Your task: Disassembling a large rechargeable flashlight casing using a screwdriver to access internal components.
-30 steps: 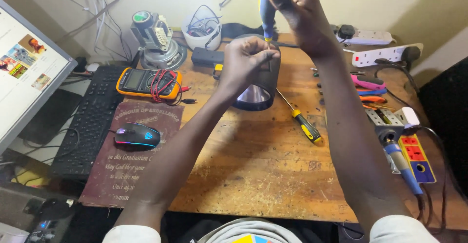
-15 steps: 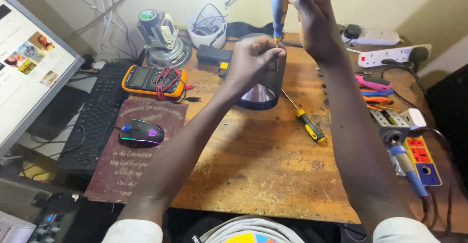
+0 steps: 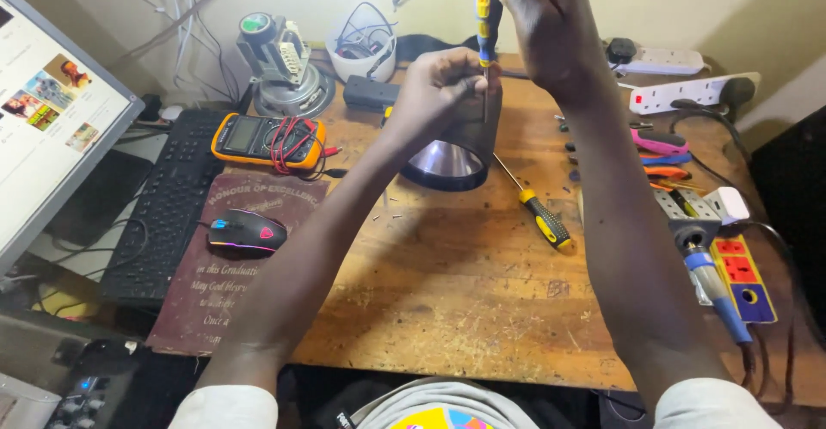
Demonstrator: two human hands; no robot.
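Torch [image 3: 454, 149], the black one with the shiny reflector mouth, stood tilted near the back of the counter [image 3: 447, 308], and over the last second it had barely shifted while your view dipped and drew closer. Your left hand [image 3: 443, 80] stayed closed around its body, and your right hand [image 3: 551, 24] had risen slightly, fist wrapped on the blue and yellow screwdriver [image 3: 487, 7] with the shaft pointing straight down into the top of the casing. To me that small lift read as the driver being turned in place rather than pulled away, so the fastening work looked unfinished.

Round you, the worn wooden counter carried a monitor [image 3: 52, 119] at the far left, a black keyboard [image 3: 168, 205], a dark red book [image 3: 232, 265] under a lit mouse [image 3: 247, 231], an orange multimeter [image 3: 268, 141], a white power strip [image 3: 688, 93], a second screwdriver [image 3: 538, 209] with a yellow and black handle, and a soldering iron [image 3: 710, 278] at the right edge.
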